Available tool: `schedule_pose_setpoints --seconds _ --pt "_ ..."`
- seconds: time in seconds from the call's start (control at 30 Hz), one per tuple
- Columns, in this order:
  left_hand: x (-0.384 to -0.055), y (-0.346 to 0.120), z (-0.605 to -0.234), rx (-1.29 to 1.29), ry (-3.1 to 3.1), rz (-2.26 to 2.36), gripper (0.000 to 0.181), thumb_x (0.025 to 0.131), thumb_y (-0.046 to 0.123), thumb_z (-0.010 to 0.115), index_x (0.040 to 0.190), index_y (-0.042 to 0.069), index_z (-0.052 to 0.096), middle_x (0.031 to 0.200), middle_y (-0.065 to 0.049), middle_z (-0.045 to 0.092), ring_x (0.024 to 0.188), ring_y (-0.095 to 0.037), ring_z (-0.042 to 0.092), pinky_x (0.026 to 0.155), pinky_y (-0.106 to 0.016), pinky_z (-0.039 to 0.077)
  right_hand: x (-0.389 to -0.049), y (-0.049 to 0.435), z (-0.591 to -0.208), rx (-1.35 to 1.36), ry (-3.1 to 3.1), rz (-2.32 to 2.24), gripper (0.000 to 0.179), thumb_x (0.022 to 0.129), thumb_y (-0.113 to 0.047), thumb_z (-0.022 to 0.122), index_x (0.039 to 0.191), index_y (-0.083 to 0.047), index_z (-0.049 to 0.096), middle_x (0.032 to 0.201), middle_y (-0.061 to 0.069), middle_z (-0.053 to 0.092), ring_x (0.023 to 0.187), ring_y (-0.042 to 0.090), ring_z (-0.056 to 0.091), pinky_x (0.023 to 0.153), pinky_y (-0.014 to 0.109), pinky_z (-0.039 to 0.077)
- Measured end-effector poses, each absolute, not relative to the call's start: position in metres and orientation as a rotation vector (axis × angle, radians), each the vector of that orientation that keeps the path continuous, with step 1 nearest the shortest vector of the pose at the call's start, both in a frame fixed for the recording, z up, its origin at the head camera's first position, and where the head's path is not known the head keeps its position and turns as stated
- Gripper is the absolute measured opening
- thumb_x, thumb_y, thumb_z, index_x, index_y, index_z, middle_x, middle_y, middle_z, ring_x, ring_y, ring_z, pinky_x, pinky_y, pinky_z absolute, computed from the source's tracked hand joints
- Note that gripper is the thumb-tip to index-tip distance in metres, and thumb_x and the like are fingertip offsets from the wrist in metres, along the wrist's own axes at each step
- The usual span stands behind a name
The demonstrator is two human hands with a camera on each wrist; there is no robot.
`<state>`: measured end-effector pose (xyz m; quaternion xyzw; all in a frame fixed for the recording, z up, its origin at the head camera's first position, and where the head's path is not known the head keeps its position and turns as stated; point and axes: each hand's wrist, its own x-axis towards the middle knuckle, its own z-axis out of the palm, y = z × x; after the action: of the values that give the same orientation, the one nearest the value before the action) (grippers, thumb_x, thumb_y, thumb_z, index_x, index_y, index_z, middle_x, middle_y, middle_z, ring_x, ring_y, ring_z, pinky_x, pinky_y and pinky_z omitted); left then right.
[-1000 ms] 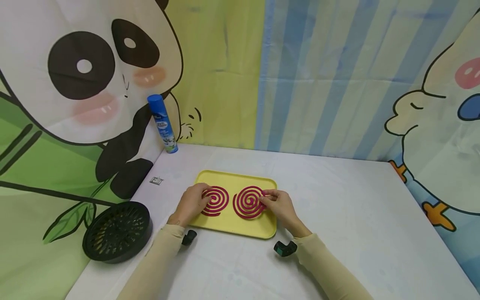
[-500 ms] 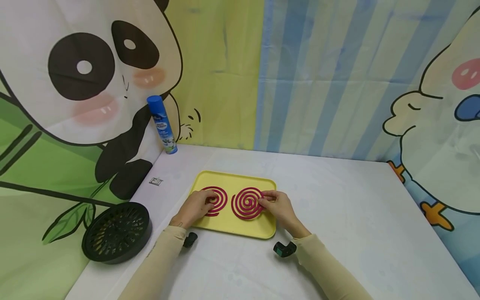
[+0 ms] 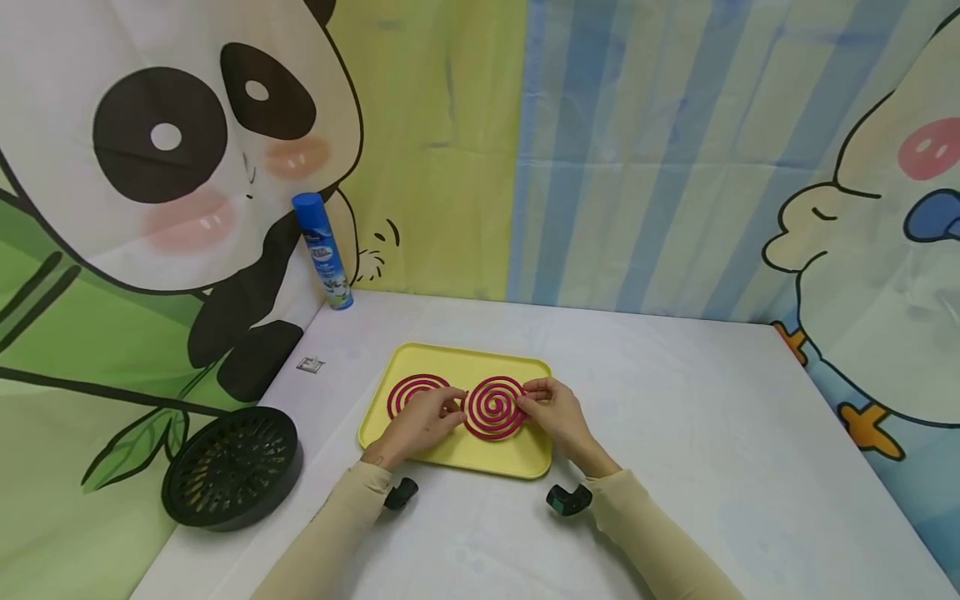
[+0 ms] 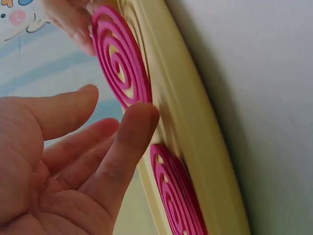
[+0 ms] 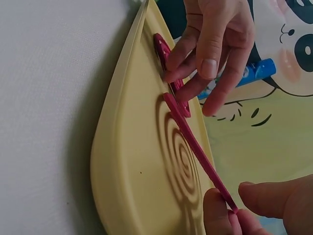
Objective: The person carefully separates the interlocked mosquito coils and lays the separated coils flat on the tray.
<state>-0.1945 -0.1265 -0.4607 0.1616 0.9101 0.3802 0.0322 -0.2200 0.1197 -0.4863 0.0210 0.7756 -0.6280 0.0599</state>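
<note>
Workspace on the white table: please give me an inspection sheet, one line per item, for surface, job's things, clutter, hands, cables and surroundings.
Surface: white table, covered by a cloth with light creases.
Job's things: yellow tray holding two pink spiral coils; left coil lies flat, right coil is raised at one edge above the tray.
Clutter: black round vented lid at the table's left edge; blue spray can upright at the back; small silver item near the tray.
Hands: left hand has straight fingers touching the right coil's edge; right hand pinches the right coil's rim.
Cables: nothing seen.
Surroundings: cartoon backdrop with panda, stripes and a bird.
</note>
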Motion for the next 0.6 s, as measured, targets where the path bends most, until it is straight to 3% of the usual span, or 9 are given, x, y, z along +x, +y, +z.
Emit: schedule_pose_setpoints --seconds 0.23,0.43,0.6 --pt "-0.195 -0.121 -0.463 0.525 2.763 1.151 0.031 0.099 0.017 0.067 0.127 0.005 0.067 0.103 -0.005 0.074 0.095 -0.016 0.069 0.082 -0.036 0.057 -0.219 0.120 -0.485 0.052 2.489 -1.759 0.027 0.094 -0.016 0.072 0.116 -0.001 0.066 0.104 0.012 0.067 0.086 0.016 0.065 0.074 0.025 0.057" --pt "-0.195 -0.120 -0.464 0.499 2.760 1.170 0.031 0.099 0.019 0.067 0.126 0.005 0.067 0.106 -0.007 0.074 0.101 -0.020 0.070 0.086 -0.040 0.057 -0.217 0.121 -0.480 -0.091 2.719 -1.452 0.028 0.096 -0.022 0.070 0.117 -0.004 0.070 0.104 0.008 0.070 0.094 0.019 0.066 0.079 0.030 0.056" --pt "-0.196 -0.120 -0.464 0.471 2.769 1.179 0.027 0.098 0.019 0.067 0.122 0.006 0.069 0.104 -0.006 0.074 0.098 -0.019 0.069 0.085 -0.041 0.057 -0.216 0.121 -0.474 -0.230 2.855 -1.225 0.025 0.095 -0.021 0.070 0.111 -0.003 0.074 0.100 0.007 0.074 0.088 0.018 0.065 0.076 0.032 0.055"
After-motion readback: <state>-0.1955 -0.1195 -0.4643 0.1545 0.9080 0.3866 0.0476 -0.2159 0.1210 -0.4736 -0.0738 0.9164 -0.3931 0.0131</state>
